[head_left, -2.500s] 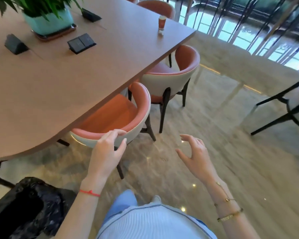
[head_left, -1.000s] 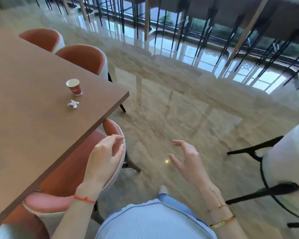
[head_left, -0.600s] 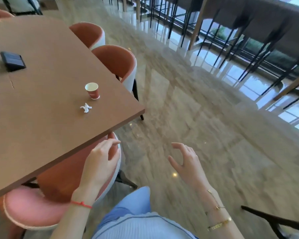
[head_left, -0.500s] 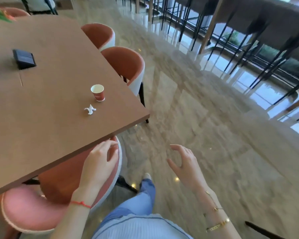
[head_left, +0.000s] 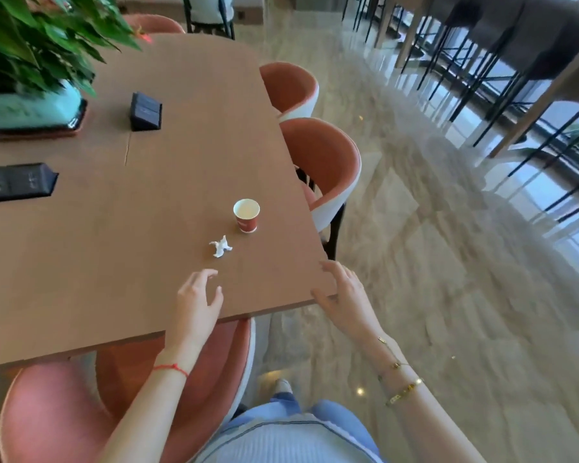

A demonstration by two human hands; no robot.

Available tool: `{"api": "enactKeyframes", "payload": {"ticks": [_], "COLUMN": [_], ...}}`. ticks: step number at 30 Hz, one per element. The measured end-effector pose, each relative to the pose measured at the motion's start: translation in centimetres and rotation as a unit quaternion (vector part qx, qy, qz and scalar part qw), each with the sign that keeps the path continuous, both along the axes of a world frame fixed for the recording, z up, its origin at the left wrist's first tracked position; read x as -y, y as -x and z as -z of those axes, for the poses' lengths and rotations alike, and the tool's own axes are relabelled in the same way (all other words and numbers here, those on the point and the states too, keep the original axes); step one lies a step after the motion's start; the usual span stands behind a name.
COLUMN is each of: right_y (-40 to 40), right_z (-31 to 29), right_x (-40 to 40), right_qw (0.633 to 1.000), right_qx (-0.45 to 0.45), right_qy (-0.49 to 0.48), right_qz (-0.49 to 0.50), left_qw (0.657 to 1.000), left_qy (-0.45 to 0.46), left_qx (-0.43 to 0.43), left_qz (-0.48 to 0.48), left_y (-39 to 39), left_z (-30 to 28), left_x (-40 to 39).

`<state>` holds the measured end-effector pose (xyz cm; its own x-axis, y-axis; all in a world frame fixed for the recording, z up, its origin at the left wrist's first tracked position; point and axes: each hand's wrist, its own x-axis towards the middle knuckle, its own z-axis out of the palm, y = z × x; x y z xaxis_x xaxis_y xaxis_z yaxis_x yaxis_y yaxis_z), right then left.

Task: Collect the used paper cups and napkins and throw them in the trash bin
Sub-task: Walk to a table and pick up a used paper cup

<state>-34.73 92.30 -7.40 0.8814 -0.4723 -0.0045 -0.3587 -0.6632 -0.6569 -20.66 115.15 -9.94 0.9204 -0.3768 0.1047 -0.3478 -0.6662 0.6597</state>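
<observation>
A small red paper cup (head_left: 246,216) with a white inside stands upright near the right edge of the brown wooden table (head_left: 121,235). Just left of and nearer than the cup lies a crumpled white napkin (head_left: 220,246). My left hand (head_left: 196,304) hovers over the table a short way below the napkin, fingers spread, holding nothing. My right hand (head_left: 343,295) is open at the table's near right corner, fingers apart, also empty. No trash bin shows in this view.
A potted plant in a teal pot (head_left: 27,105) and two black socket boxes (head_left: 145,111) (head_left: 15,182) sit further back on the table. Orange chairs (head_left: 321,168) line the right side; another (head_left: 121,396) is tucked below me. Polished stone floor (head_left: 448,295) lies to the right.
I have walked along the table to its end; the cup and napkin are now close. Both hands have risen from chair level to the tabletop, the left toward the napkin.
</observation>
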Motion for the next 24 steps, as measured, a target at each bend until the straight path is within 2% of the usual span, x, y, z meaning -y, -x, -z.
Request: {"api": "enactKeyframes", "payload": {"ticks": [6,13,17,24], "right_y": [-9.9,-20.2,-25.5,-31.5], "right_z": [0.5,2.1,4.3,8.8], "right_x": [3.1,5.1,5.9,7.0], "right_qw": [0.999,0.993,0.988,0.974], "right_qx": [-0.006,-0.038,-0.062,-0.135], "right_qy": [-0.004,-0.014,-0.068,-0.091], "right_qz": [-0.052,-0.109,-0.125,-0.157], "left_qw": [0.998,0.994,0.988,0.975], "left_qy": [-0.006,-0.008,-0.008,-0.027], "left_qx": [-0.027,-0.074,-0.116,-0.180], "left_qz": [-0.060,-0.080,-0.103,-0.128], "left_y": [-5.4,-10.3,-12.8,-16.1], "left_z": [1.2,3.3,5.4,8.2], "left_x": [2.5,5.4,7.0,9.8]}}
